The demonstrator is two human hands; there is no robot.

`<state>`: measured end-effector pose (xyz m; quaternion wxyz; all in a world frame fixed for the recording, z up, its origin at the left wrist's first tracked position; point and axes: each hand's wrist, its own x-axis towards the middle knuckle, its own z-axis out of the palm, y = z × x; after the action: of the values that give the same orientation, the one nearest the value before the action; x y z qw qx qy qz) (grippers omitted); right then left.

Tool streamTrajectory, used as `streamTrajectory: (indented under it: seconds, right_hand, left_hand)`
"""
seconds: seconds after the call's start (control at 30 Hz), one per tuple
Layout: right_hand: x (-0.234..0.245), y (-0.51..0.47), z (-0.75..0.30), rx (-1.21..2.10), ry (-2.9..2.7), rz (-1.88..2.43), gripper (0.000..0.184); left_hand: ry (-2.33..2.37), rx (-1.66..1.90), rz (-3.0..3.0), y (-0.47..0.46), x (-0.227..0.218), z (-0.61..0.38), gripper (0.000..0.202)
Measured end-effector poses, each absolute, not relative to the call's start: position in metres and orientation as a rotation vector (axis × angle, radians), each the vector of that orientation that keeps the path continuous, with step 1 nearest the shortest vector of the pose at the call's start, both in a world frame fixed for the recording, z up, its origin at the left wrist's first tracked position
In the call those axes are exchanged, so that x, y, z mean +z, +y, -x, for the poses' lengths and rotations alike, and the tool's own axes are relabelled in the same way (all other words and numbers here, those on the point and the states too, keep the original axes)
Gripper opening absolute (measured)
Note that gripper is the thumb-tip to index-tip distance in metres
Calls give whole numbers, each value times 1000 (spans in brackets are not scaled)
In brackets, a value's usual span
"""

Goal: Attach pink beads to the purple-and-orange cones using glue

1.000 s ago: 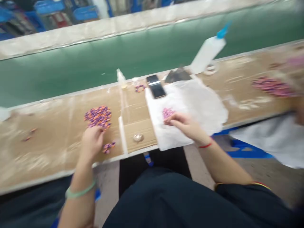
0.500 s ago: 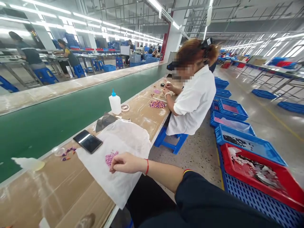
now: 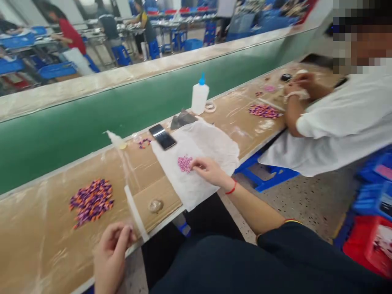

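Observation:
My right hand (image 3: 211,171), with a red string at the wrist, rests over a white sheet (image 3: 211,143). Its fingers are pinched at the edge of a heap of small pink pieces (image 3: 184,163); what is between them is too small to make out. My left hand (image 3: 113,253) is at the table's front edge, thumb and fingers curled together, and anything in its grip cannot be made out. Just beyond it lies a pile of purple and orange pieces (image 3: 92,202). A clear, rounded lump (image 3: 155,205) sits between the two hands on the cardboard.
Along the back are a phone (image 3: 163,136), a white squeeze bottle with blue tip (image 3: 200,96), a tape roll (image 3: 210,107) and a smaller nozzle bottle (image 3: 115,139). A person in a white shirt (image 3: 346,106) works at right. A green belt (image 3: 76,134) runs behind the table.
The view has swung left and down, bringing my left hand and the purple-and-orange pile into sight. My right hand remains by the pink heap.

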<state>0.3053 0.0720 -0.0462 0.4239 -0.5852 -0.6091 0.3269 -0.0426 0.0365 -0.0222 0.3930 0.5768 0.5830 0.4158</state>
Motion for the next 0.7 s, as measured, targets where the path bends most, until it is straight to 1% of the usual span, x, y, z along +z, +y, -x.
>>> streamTrajectory:
  seconds: [0.1,0.2,0.37,0.6,0.7]
  right_hand:
    - [-57,72,-314,675,-1605,1520,11]
    - [-65,72,-314,581,-1715,1550,11]
    - [-74,73,-306,503,-1854,1579,12]
    - [-80,77,-300,407,-1900,1647,5]
    - [-80,78,-297,386,-1905,1654,5]
  left_hand:
    - [1424,1035,-1261,33,-29,39,40]
    - [1361,1033,-1217,29,-34,33,36]
    - [1310,978,-1208,19,-41,25,29]
    - [1274,957,-1190,18,-43,22,30]
    - [1276,956,-1188,18,-44,22,28]
